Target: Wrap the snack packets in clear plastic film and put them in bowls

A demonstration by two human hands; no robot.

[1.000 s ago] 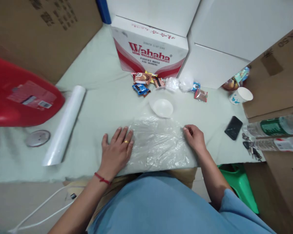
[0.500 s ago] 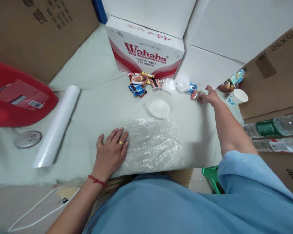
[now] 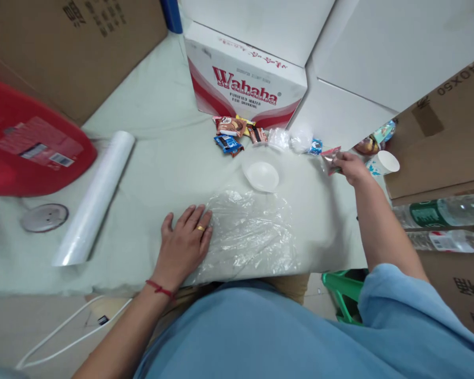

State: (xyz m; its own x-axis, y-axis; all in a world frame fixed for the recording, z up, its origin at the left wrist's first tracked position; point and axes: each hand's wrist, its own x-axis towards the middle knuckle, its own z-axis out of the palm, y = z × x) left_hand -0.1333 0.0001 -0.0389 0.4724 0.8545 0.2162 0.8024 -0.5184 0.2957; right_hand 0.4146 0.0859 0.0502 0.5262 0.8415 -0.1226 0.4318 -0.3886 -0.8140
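My left hand [image 3: 186,239] lies flat on the table, fingers stretched, touching the left edge of a clear plastic sheet [image 3: 253,231]. Out at the right, my right hand [image 3: 352,167] pinches a small snack packet [image 3: 331,160] with a red edge and a clear wrapper. Between the two hands, behind the sheet, sits a white bowl [image 3: 263,176]. Several wrapped snacks are grouped behind it, among them a brown packet [image 3: 231,126] and a blue packet [image 3: 227,143]. Clear plastic bundles [image 3: 300,141] and a small blue packet [image 3: 316,147] lie nearer my right hand.
A Wahaha box [image 3: 247,79] stands at the back. On the left are a red jug [image 3: 31,142], a white roll [image 3: 97,197] and a round lid [image 3: 44,218]. To the right, a paper cup [image 3: 383,163] and plastic bottles [image 3: 450,210] sit near cardboard boxes [image 3: 438,126].
My right hand has closed on the snack packet and lifted it slightly from the table. My left hand stays on the sheet's edge. The whole view has shifted a little.
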